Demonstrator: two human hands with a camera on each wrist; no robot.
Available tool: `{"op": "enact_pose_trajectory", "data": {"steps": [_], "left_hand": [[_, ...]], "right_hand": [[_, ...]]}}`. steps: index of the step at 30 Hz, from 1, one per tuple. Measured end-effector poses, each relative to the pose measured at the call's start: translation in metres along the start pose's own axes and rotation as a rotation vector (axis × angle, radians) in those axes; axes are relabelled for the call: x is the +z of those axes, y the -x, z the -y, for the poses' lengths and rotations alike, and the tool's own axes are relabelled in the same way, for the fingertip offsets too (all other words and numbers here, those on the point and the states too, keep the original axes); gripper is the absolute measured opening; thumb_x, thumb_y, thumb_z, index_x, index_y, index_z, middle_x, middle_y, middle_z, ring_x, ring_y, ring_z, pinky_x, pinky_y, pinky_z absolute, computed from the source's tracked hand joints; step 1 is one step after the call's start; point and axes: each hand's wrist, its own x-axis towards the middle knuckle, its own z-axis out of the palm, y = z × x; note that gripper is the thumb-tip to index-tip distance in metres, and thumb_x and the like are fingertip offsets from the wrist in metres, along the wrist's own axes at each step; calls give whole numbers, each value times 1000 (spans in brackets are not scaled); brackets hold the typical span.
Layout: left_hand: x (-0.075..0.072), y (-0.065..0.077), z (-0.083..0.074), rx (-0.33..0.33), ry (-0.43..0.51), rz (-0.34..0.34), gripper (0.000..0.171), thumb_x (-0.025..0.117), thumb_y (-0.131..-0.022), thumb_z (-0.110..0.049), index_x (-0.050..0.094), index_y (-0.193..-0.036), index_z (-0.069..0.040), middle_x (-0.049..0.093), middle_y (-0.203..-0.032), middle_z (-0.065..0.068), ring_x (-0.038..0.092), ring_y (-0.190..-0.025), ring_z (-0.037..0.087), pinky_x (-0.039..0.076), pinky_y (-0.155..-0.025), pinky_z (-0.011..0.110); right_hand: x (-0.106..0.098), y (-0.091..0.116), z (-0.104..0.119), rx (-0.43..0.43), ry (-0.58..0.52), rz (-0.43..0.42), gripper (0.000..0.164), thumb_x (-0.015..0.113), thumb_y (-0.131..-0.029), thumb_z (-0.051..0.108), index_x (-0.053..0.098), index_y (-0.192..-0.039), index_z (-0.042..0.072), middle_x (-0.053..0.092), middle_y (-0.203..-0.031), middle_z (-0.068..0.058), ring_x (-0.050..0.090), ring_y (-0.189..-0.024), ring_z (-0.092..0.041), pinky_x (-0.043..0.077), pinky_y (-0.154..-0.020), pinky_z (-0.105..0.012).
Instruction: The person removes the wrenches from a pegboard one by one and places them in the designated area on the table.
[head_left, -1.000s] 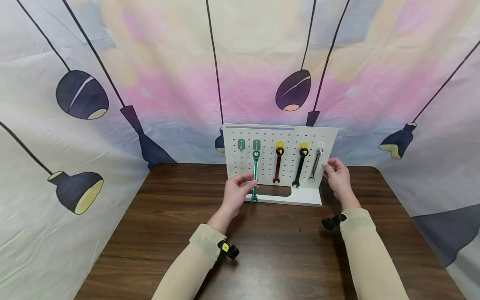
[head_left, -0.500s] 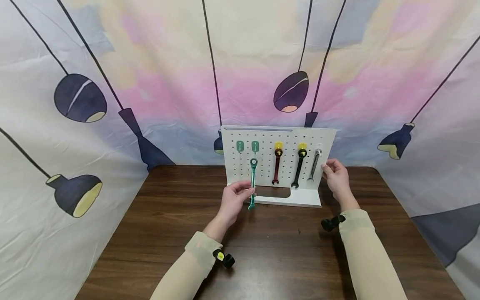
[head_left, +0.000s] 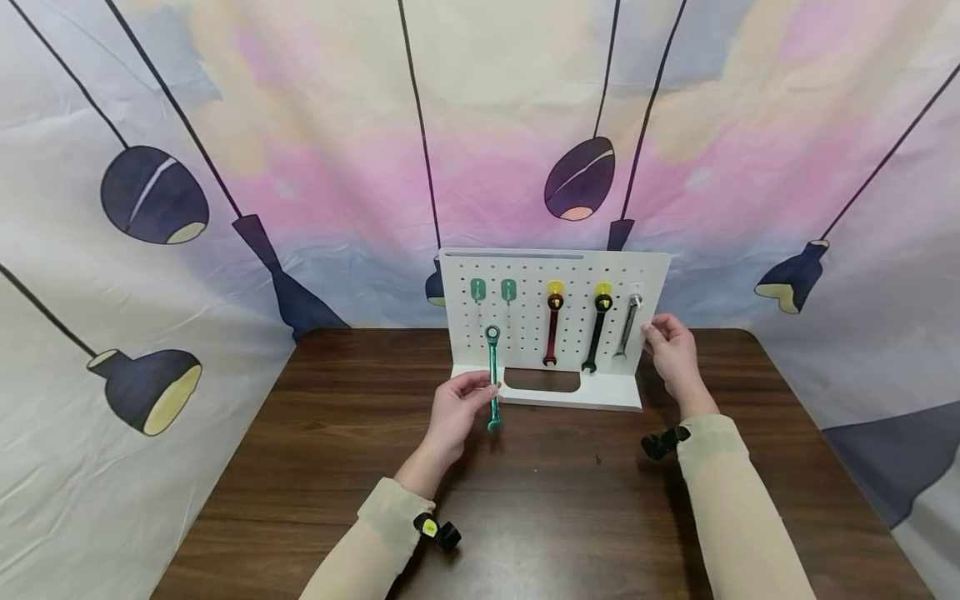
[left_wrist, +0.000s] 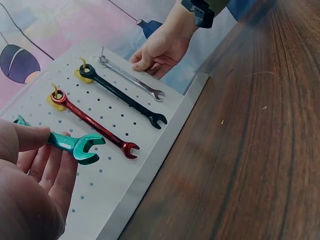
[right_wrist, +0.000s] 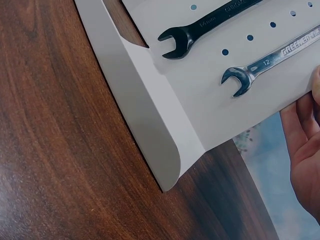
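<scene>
My left hand point(head_left: 457, 410) pinches a green combination wrench point(head_left: 492, 354) between thumb and fingers, in front of the pegboard's left half. In the left wrist view the green wrench's open end point(left_wrist: 89, 148) points toward the board's base. My right hand point(head_left: 675, 354) pinches the right edge of the white pegboard point(head_left: 525, 333). Three wrenches hang on the board: a red wrench point(head_left: 552, 332), a black wrench point(head_left: 597, 335) and a silver wrench point(head_left: 628, 327). Left of them, two green hooks point(head_left: 478, 289) hold nothing.
The pegboard stands on a flat white base point(head_left: 607, 392) with a cutout, on a dark wooden table point(head_left: 555, 500). A printed cloth point(head_left: 337, 167) with painted lamps hangs behind the table. Each wrist wears a small black camera point(head_left: 438, 532).
The green wrench has come off its hook, moving down, left and toward me in my left hand. My right hand keeps its place at the board's edge.
</scene>
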Motion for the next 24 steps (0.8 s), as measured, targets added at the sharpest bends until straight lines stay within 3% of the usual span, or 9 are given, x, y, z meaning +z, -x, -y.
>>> {"op": "enact_pose_trajectory", "data": {"steps": [7, 12, 15, 19, 24], "left_hand": [[-7, 7, 0, -26, 25, -9, 26, 72, -98, 4, 69, -122, 13, 74, -94, 0, 76, -86, 17, 62, -75, 30], [-12, 10, 3, -42, 49, -17, 24, 72, -98, 5, 69, -121, 13, 75, -96, 4, 79, -91, 28, 62, -75, 31], [-16, 10, 5, -48, 51, -8, 26, 72, -98, 4, 67, -121, 14, 75, -98, 9, 78, -91, 27, 63, -74, 31], [-21, 12, 6, -70, 39, 7, 21, 72, -98, 2, 69, -117, 9, 74, -101, 14, 77, -89, 23, 64, -74, 32], [-27, 16, 4, -122, 17, 27, 20, 72, -99, 1, 66, -117, 9, 74, -106, 22, 77, -90, 26, 65, -76, 34]], "right_hand": [[-1, -2, -1, 1, 12, -2, 26, 59, -112, 22, 58, -122, -2, 57, -98, 2, 60, -97, -7, 54, -108, -45], [1, -3, 0, -9, -7, -3, 25, 58, -112, 20, 57, -122, -3, 56, -98, 1, 59, -97, -7, 49, -112, -54], [1, -3, 1, -11, -19, -2, 26, 58, -112, 20, 56, -122, -4, 56, -98, 3, 59, -96, -5, 49, -112, -55], [0, -3, 0, -7, -16, -4, 26, 58, -112, 20, 56, -122, -4, 56, -96, 5, 59, -95, -4, 51, -110, -51], [0, -2, 0, -10, -13, -10, 25, 58, -112, 18, 56, -122, -4, 56, -95, 5, 59, -92, -5, 55, -103, -41]]}}
